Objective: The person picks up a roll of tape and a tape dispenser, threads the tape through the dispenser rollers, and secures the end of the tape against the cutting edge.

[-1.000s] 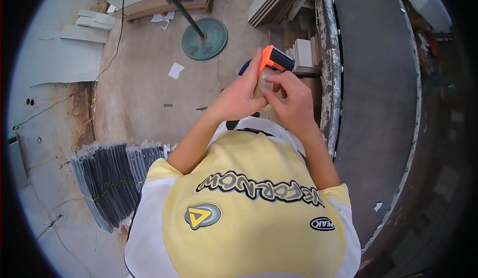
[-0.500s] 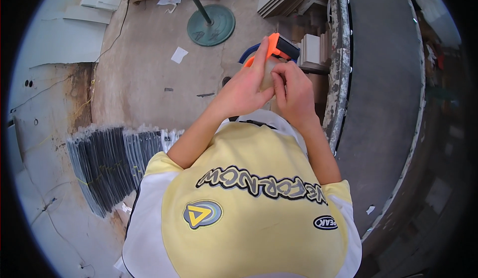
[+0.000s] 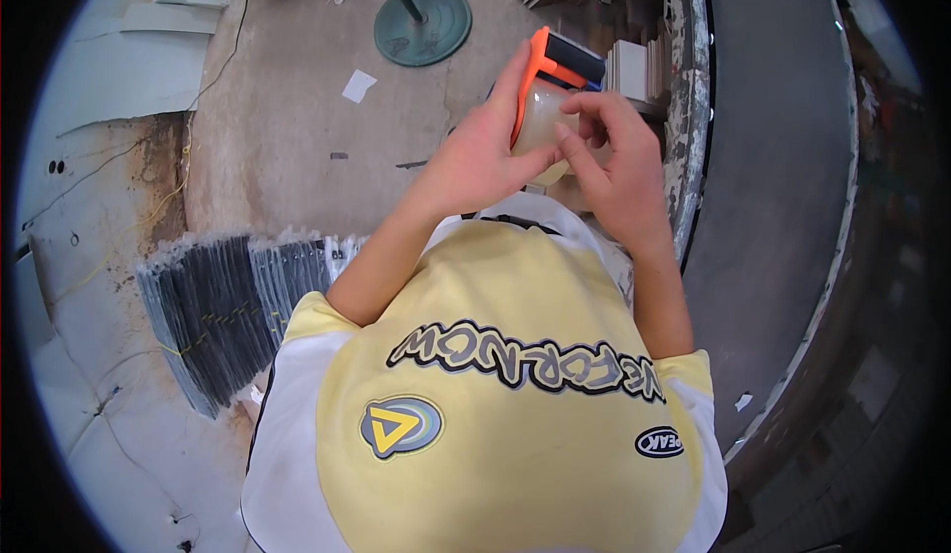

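hands meet at chest height: the left hand (image 3: pixel 482 162) grips an orange tape dispenser (image 3: pixel 547 92) from its side, while right hand (image 3: pixel 616 171) fingertips pinch its clear tape roll. beyond, a green round base (image 3: pixel 424 24) sits on the concrete floor (image 3: pixel 287 127).

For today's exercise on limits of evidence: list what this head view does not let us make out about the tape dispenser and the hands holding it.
- Tape dispenser: its lower part, hidden by the left hand.
- Right hand: what the fingertips touch on the clear roll, too small to tell.
- Green round base: its pole, cut off by the top edge.
- Dark stacked sheets: what they are, too blurred by the fisheye rim.
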`<state>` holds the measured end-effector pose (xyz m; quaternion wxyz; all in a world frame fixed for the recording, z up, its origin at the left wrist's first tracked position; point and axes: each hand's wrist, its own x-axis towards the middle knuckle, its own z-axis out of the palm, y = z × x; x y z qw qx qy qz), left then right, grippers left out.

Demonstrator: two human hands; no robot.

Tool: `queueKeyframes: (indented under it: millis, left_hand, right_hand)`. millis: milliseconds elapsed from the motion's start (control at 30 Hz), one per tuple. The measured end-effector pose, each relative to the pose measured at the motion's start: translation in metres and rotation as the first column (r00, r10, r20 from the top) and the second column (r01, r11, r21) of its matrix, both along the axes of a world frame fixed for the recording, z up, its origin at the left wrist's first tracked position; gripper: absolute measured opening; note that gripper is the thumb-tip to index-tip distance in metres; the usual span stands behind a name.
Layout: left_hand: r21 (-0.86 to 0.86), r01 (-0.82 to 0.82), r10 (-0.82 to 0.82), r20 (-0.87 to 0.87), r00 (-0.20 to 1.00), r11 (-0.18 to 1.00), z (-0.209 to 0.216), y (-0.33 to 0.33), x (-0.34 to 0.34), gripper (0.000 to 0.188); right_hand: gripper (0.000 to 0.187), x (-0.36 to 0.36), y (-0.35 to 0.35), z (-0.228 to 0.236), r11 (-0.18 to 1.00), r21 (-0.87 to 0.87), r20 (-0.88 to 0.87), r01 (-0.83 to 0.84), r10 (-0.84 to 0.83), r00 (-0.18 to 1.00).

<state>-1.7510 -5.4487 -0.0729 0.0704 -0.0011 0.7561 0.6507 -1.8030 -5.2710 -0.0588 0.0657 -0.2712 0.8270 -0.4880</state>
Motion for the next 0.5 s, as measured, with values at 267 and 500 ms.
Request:
queueKeyframes:
  millis: [267, 500]
  left_hand:
    - [0.06, 0.097, -0.092, -0.069, 0.993, 0.993, 0.031, 0.002, 0.012, 0.1]
    - [0.011, 0.049, -0.047, -0.15, 0.988, 0.999, 0.055, 0.01, 0.019, 0.102]
  right_hand:
    - [0.018, -0.001, 0.01, 0.043, 0.995, 0.079, -0.121, -0.053, 0.062, 0.991]
    - [0.013, 0.001, 0.011, 0.055, 0.994, 0.07, -0.196, -0.084, 0.097, 0.976]
